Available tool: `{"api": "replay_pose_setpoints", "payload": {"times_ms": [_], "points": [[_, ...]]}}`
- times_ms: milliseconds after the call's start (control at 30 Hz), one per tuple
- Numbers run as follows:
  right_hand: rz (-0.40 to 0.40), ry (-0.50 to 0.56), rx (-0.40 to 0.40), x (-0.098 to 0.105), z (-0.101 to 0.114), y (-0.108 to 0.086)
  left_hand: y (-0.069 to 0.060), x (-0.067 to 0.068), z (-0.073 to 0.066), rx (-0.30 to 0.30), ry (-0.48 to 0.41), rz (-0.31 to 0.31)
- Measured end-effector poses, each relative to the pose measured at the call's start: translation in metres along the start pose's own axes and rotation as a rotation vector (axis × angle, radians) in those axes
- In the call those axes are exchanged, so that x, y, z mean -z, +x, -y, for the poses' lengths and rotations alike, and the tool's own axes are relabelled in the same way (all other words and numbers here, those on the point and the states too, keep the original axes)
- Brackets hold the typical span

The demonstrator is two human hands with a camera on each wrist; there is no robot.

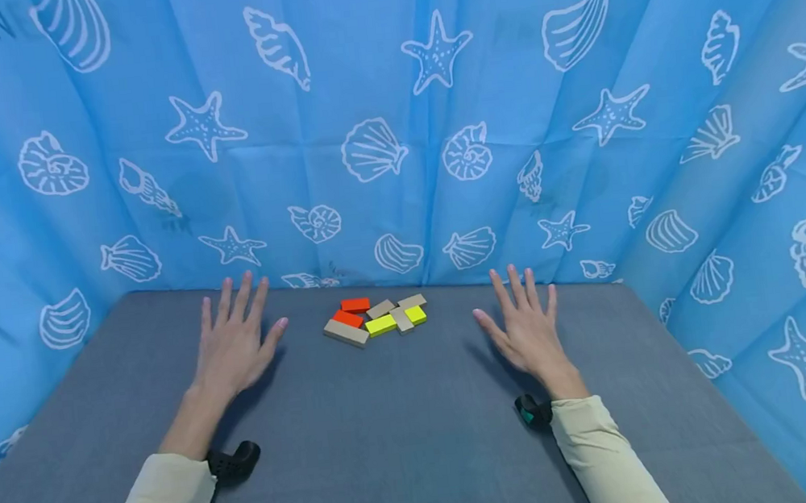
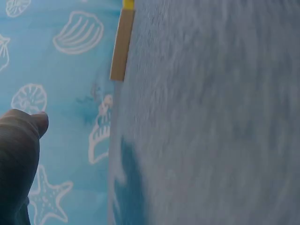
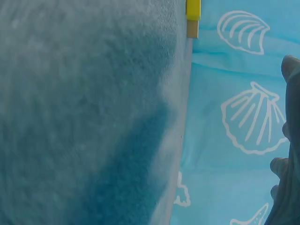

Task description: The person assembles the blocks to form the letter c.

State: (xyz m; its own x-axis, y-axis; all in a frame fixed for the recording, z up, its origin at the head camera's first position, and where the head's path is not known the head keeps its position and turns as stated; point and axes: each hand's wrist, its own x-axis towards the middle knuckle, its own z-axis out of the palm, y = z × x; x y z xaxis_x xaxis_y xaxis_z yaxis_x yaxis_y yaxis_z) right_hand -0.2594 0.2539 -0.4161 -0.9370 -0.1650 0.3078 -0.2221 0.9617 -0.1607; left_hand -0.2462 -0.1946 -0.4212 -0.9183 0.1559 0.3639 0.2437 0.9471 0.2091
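Note:
A small cluster of rectangular blocks lies on the grey table, between and apart from the two hands. It holds two orange-red blocks, a back one and a front one, two yellow blocks, and several tan blocks. One tan block lies among the yellow ones. Left of the cluster, my left hand is spread with straight fingers, holding nothing. My right hand is likewise spread, to the right of the blocks. Both cast shadows on the cloth. A tan block also shows in the left wrist view.
Grey cloth covers the table. A blue curtain with white shells and starfish hangs behind it and along the sides. Black wrist devices sit on the left wrist and right wrist.

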Motion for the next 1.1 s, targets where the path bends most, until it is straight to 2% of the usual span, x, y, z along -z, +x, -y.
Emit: {"api": "replay_pose_setpoints", "payload": {"times_ms": [167, 300, 500, 600, 767, 1100], "points": [[0.023, 0.021, 0.012, -0.002, 0.008, 0.0, 0.0, -0.008, -0.019, -0.052, -0.034, 0.064], [0.031, 0.062, 0.044, -0.005, 0.018, -0.001, -0.001, -0.015, -0.039, -0.113, -0.058, 0.144], [0.098, 0.158, 0.09, -0.009, 0.038, -0.005, -0.006, -0.027, -0.056, -0.183, -0.233, 0.239], [0.134, 0.202, 0.111, -0.011, 0.047, -0.008, -0.007, -0.032, -0.059, -0.198, -0.289, 0.287], [0.16, 0.218, 0.133, -0.014, 0.058, -0.01, -0.009, -0.039, -0.059, -0.21, -0.302, 0.36], [0.178, 0.279, 0.189, -0.014, 0.07, -0.013, -0.012, -0.05, -0.057, -0.242, -0.288, 0.358]]}}
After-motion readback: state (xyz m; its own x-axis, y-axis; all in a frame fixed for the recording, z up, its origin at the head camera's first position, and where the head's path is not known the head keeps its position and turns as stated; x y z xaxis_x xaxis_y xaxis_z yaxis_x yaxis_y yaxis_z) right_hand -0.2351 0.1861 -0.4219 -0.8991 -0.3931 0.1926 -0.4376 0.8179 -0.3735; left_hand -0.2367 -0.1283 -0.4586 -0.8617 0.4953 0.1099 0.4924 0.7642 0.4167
